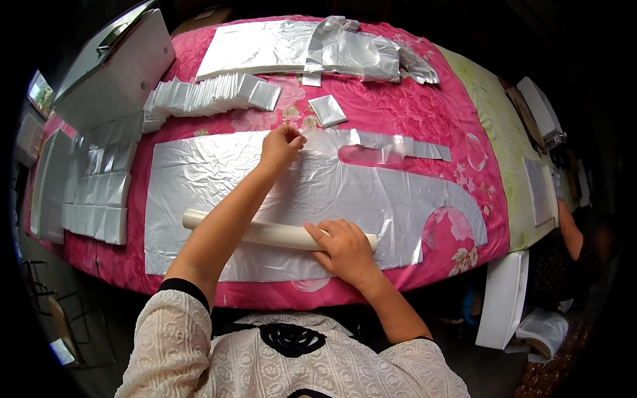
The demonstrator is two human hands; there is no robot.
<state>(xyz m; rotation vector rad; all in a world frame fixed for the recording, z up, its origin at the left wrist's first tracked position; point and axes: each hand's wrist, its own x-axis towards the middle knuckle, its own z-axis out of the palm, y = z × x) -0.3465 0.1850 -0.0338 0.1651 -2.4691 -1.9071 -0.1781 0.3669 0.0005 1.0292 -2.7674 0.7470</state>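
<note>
A thin silvery-white plastic apron [199, 179] lies spread across the pink flowered cloth, with cut-out openings toward its right end. At its far edge is my left hand [282, 147], fingers pinched together on the film. A cream-white tube [282, 236] lies lengthwise over the near half of the apron, passing under my left forearm. Near the tube's right end, my right hand [345, 249] is closed over it from above. Just beyond the apron, a small folded plastic packet [328, 110] lies on the cloth.
Stacked plastic aprons [259, 50] lie at the back. A leaning row of folded packets [212, 96] and stacked packets [96, 209] are to the left, beside a white box [123, 73]. At right are a yellow-green cloth [488, 113], another person's arm [569, 229] and a white box [502, 302].
</note>
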